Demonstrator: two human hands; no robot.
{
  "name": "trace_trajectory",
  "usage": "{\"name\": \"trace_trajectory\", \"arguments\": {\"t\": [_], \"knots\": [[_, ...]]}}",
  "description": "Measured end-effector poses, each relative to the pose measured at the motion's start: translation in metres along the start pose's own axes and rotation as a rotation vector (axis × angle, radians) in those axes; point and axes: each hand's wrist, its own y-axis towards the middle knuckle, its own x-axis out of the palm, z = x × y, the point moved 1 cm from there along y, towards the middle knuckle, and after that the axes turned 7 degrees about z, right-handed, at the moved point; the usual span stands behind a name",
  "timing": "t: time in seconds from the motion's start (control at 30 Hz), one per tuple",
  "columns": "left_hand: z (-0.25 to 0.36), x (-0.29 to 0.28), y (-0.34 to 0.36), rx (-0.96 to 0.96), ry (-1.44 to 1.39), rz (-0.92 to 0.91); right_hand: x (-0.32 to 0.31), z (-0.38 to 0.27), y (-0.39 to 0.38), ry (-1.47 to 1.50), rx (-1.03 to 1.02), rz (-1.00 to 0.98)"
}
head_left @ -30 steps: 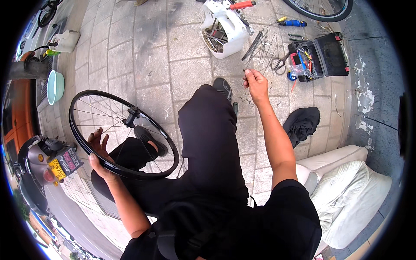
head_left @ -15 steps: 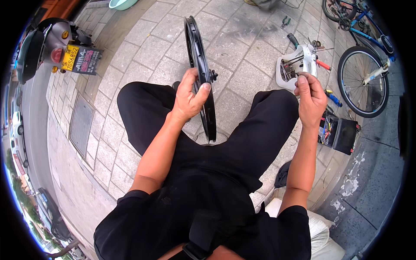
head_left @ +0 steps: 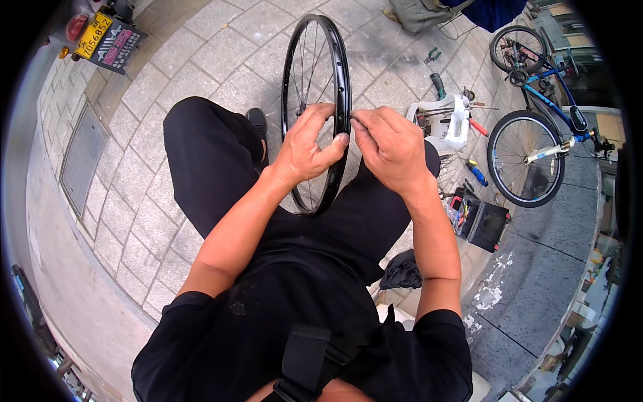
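Note:
A black bicycle wheel (head_left: pixel 341 74), with no tyre on its rim, stands upright between my knees. Its spokes show on the left side. My left hand (head_left: pixel 305 151) grips the rim at mid-height, thumb on the outer face and fingers curled over the left edge. Against the rim's outer face, just right of that grip, my right hand (head_left: pixel 390 149) is closed in a pinch. Whatever sits between those fingertips is too small and hidden to make out.
To the right stands a cut-open white plastic jug (head_left: pixel 455 120) holding tools. Nearby lie a blue-handled tool (head_left: pixel 477 173), an open black toolbox (head_left: pixel 483 224) and pliers (head_left: pixel 433 55). A blue bicycle (head_left: pixel 546 100) is farther right. A scooter's rear (head_left: pixel 100 37) shows far left.
My right hand has come left from beside the white jug to the rim. The wheel has turned so its spokes show. The whole view has swung toward the right.

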Motion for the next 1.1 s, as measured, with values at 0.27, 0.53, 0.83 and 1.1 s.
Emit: {"name": "trace_trajectory", "arguments": {"t": [0.27, 0.53, 0.83, 1.1], "knots": [[0.005, -0.002, 0.0, -0.005, -0.02, 0.02, 0.002, -0.009, 0.011, -0.084, -0.071, -0.125], [0.005, -0.001, -0.001, -0.01, -0.03, 0.025, 0.001, -0.013, 0.013, -0.104, -0.065, -0.155], [0.003, -0.001, -0.003, -0.015, -0.039, 0.042, 0.001, -0.02, 0.019, -0.15, -0.067, -0.21], [0.005, -0.003, -0.003, -0.023, -0.035, 0.048, 0.003, -0.026, 0.024, -0.192, -0.035, -0.212]]}}
